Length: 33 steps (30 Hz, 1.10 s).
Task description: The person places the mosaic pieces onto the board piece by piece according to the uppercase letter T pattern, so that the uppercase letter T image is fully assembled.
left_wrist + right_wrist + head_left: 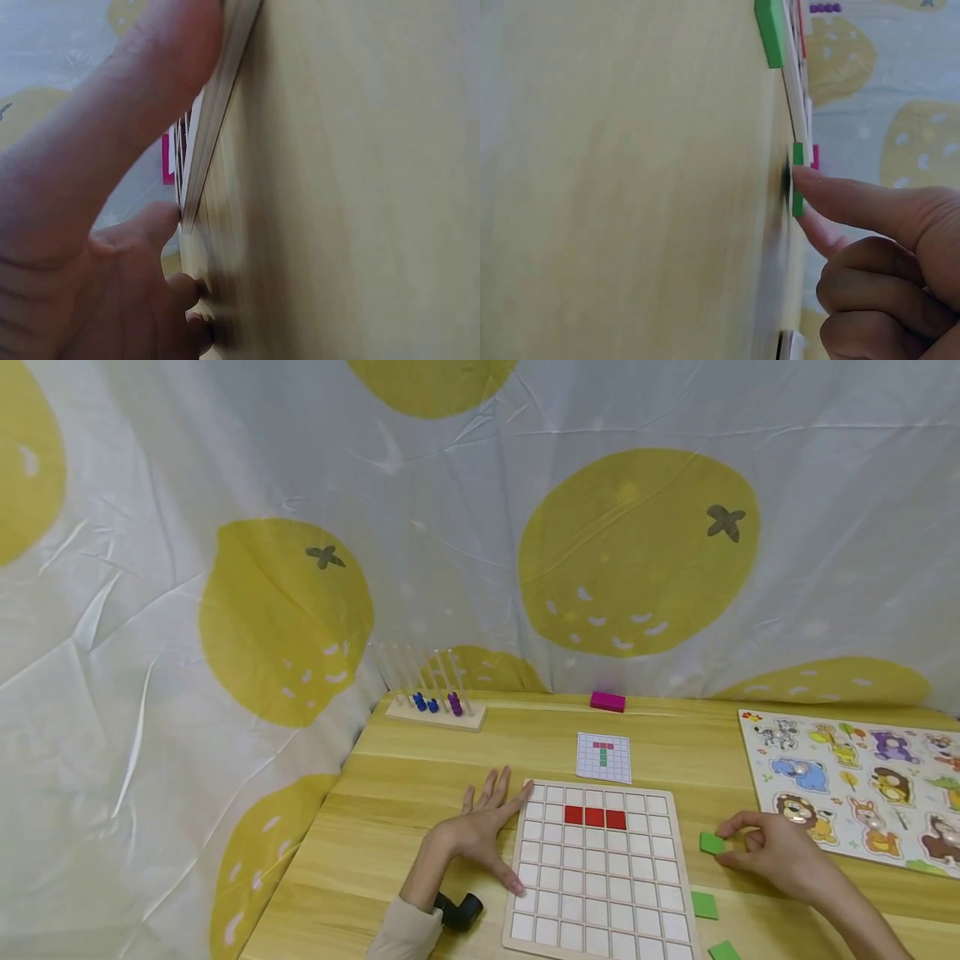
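My right hand (780, 857) pinches a small green square tile (711, 843) between thumb and index finger, just right of a white gridded wooden board (596, 885). In the right wrist view that green tile (798, 202) stands edge-on near the tabletop, the other fingers curled. Three red tiles (594, 817) lie in a row near the board's top. My left hand (472, 837) is spread at the board's left side, thumb and index finger touching its edge. Two more green tiles (704, 905) lie along the right edge. Above the board is a card (603, 768) with a T pattern.
An animal knob puzzle (817, 785) lies at the right. At the back left stands a peg rack (438, 720) with blue and purple beads. A magenta block (607, 702) sits by the lemon-print curtain (465, 527). Beside my left wrist is a black object (462, 912).
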Available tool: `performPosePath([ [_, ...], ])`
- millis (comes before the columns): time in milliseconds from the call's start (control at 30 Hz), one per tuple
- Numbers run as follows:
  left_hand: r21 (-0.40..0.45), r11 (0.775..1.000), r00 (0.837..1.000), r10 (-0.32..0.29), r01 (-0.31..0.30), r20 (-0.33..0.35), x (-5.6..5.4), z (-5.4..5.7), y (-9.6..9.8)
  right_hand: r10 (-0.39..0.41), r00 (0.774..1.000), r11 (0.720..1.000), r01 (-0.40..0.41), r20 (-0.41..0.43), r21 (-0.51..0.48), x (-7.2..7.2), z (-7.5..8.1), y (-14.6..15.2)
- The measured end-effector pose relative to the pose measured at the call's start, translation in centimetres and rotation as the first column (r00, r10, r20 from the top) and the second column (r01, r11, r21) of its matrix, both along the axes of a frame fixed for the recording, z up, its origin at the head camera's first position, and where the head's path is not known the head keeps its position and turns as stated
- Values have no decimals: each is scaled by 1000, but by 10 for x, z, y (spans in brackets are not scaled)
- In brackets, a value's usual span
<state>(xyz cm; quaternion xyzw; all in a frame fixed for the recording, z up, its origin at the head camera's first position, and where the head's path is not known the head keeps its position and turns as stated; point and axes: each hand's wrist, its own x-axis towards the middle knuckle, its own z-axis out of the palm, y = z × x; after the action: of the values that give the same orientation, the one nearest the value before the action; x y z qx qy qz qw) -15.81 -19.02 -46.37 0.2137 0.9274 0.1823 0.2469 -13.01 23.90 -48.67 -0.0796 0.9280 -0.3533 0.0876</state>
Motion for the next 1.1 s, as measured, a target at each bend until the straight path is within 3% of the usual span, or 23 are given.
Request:
performPosePath([
  [200, 2, 1000, 1000, 5, -5, 7, 1, 0, -1, -17, 1000, 998, 15, -19, -67, 0, 8, -17],
  [433, -14, 1000, 1000, 0, 0, -1, 1, -1, -2, 51, 996, 983, -38, 69, -178, -3, 19, -71],
  [700, -17, 1000, 1000, -5, 4, -7, 1, 1, 0, 45, 994, 982, -27, 95, -188, -5, 18, -122],
  [1100, -20, 1000, 1000, -10, 10, -11, -2, 0, 0, -16, 993, 989, 33, 118, -145, -8, 18, -139],
])
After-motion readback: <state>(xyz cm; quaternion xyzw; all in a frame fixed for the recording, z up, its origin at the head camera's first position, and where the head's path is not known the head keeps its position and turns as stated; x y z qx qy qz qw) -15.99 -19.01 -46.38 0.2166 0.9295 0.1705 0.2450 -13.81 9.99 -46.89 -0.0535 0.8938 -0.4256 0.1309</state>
